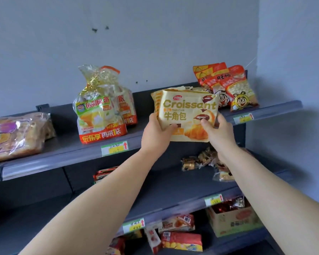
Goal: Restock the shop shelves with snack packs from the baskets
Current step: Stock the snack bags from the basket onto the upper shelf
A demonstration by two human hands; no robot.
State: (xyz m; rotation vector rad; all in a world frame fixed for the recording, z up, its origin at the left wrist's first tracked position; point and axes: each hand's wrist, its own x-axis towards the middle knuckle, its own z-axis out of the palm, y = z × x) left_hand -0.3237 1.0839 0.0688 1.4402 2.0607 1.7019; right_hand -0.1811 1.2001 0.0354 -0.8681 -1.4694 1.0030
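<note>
A cream croissant pack [187,109] is held upright over the front edge of the top shelf [63,153]. My left hand [156,134] grips its lower left corner, thumb on the front. My right hand [219,131] grips its lower right corner. Behind it stand more packs of the same kind [157,97], partly hidden. No basket is in view.
On the top shelf, left to right: a wrapped bread loaf [17,135], tall bread bags [99,109], red-orange snack bags [228,85]. The middle shelf [173,190] holds small wrapped cakes [201,161] and a red pack [104,174]. The bottom shelf has a cardboard box [234,221] and red packs [181,241].
</note>
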